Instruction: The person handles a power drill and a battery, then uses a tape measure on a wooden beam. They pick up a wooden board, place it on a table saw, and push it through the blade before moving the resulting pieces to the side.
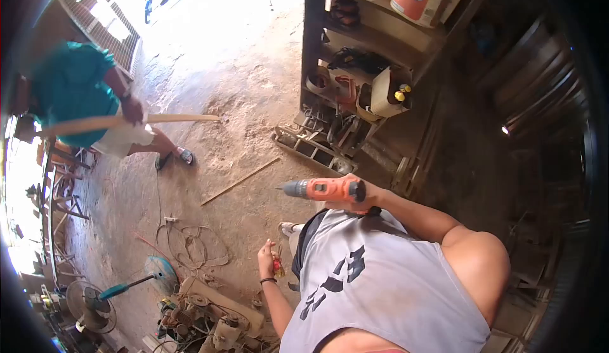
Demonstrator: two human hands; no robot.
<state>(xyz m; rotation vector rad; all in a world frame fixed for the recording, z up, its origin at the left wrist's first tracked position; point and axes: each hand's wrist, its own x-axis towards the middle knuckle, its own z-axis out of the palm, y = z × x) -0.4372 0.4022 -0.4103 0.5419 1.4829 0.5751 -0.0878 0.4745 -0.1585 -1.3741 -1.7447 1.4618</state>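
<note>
My right hand (353, 207) is wrapped round the grip of an orange and black cordless drill (327, 190), held across in front of my chest. The drill's dark chuck points left. Lower and to the left, my left hand (266, 261) hangs beside my body, a dark band on its wrist. Its fingers are curled round a small red and yellow thing (277, 265), whose kind is too small to tell. Below both hands lies the worn concrete floor, where a thin wooden strip (241, 181) rests.
A person in a teal shirt (73, 93) at left holds a long wooden board (120, 123). A cluttered shelf (374, 42) bears a bucket (419, 0). A coiled cable (196, 248), a fan (92, 308) and machinery (209, 315) are at lower left.
</note>
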